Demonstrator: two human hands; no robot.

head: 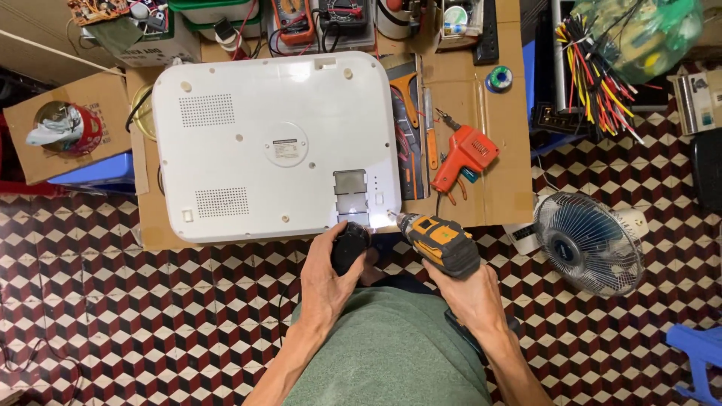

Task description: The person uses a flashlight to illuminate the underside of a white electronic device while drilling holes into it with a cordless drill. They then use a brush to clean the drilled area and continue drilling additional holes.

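A large white plastic appliance [271, 143] lies back side up on a cardboard-covered low table [504, 180]. It has vent grilles, a round label and a grey recess near its front edge. My left hand [331, 282] is wrapped around a black rounded part [350, 246] at the front edge of the appliance. In my right hand [470, 297] is a yellow and black cordless drill [440, 240]. Its lit tip points at the front right corner of the white casing.
On the table right of the appliance lie an orange soldering gun [462, 158], hand tools and a solder spool [499, 77]. Meters and boxes stand at the back. A small fan [590, 242], a wire bundle [594, 75] and a blue stool [699, 353] stand on the patterned floor.
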